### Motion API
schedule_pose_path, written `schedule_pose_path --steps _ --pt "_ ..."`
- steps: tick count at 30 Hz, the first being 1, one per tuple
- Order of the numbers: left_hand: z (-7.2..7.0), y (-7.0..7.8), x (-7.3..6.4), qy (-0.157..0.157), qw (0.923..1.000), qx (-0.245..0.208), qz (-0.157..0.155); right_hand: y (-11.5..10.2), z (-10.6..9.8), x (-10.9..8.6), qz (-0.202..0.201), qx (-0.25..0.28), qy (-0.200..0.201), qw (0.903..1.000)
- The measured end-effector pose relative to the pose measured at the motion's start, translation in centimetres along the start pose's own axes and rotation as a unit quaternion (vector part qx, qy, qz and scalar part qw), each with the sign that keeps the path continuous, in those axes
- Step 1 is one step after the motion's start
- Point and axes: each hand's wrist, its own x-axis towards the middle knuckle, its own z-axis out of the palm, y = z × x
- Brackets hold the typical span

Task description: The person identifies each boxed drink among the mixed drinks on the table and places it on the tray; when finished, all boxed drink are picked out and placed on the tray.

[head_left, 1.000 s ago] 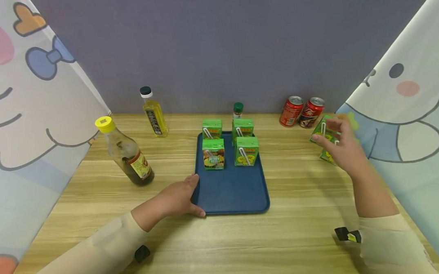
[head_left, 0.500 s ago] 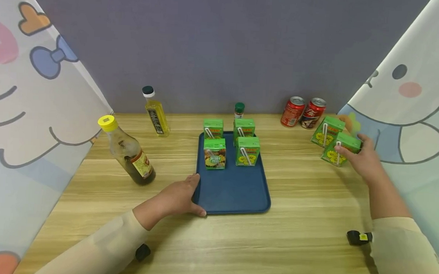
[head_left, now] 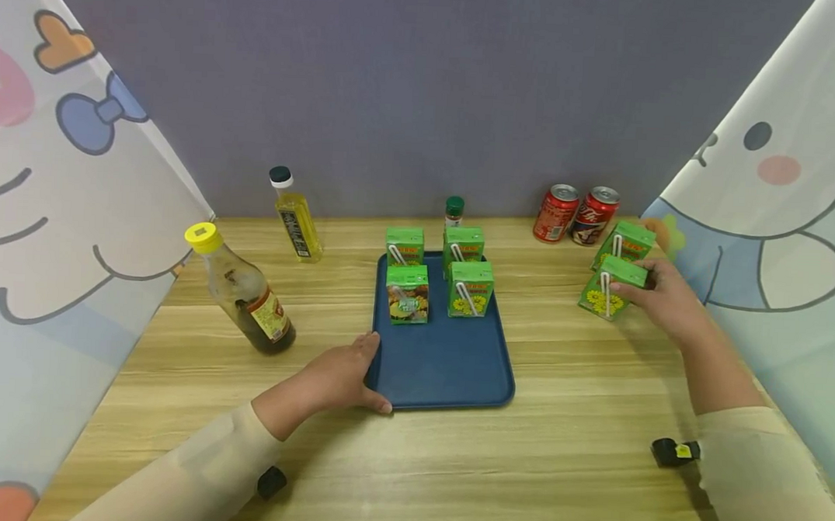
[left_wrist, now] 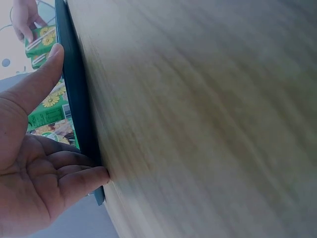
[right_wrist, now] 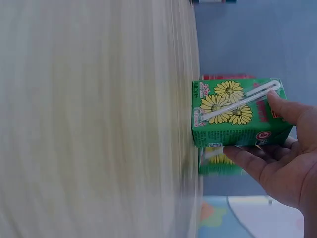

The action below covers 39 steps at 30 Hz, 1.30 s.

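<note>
My right hand (head_left: 668, 299) grips a green drink carton (head_left: 608, 288) with a white straw and yellow flowers, thumb on its front; in the right wrist view the carton (right_wrist: 237, 109) shows up close. Another such carton (head_left: 628, 240) stands just behind it. My left hand (head_left: 336, 372) rests against the left edge and front corner of a dark blue tray (head_left: 441, 370). In the left wrist view that hand (left_wrist: 34, 163) has its fingers and thumb spread along the tray's rim (left_wrist: 79, 94). Several green cartons (head_left: 470, 290) stand on the back half of the tray.
Left of the tray stand a yellow-capped bottle of dark sauce (head_left: 251, 300) and an oil bottle (head_left: 296, 220). A green-capped jar (head_left: 454, 210) is behind the tray. Two red cans (head_left: 556, 214) stand at the back right, near the grey wall (head_left: 424, 98).
My right hand came down from above onto the front right carton, took hold of it and shifted it left, toward the tray. My left hand has stayed at the tray.
</note>
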Motion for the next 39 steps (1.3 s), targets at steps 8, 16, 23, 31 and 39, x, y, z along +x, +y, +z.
schedule_pose_path --steps 8,16,23,31,39 --pt "0.1 -0.1 0.1 0.002 1.0000 -0.001 -0.002 -3.6 2.2 -0.5 0.009 -0.027 -0.020 0.9994" --pt "0.1 -0.1 0.0 -0.001 1.0000 -0.003 -0.004 -8.6 4.0 -2.0 -0.035 -0.024 -0.049 0.9979" --pt "0.1 -0.1 0.1 0.001 1.0000 -0.005 -0.002 -12.1 6.6 -3.3 -0.092 0.010 -0.104 0.9902" --pt "-0.1 0.0 0.0 -0.003 0.9999 -0.003 -0.009 -14.1 10.9 -3.6 -0.122 0.054 -0.180 0.9745" --pt "0.0 -0.1 0.0 0.002 0.9999 -0.006 -0.010 -16.1 15.0 -4.3 -0.143 0.051 -0.227 0.9619"
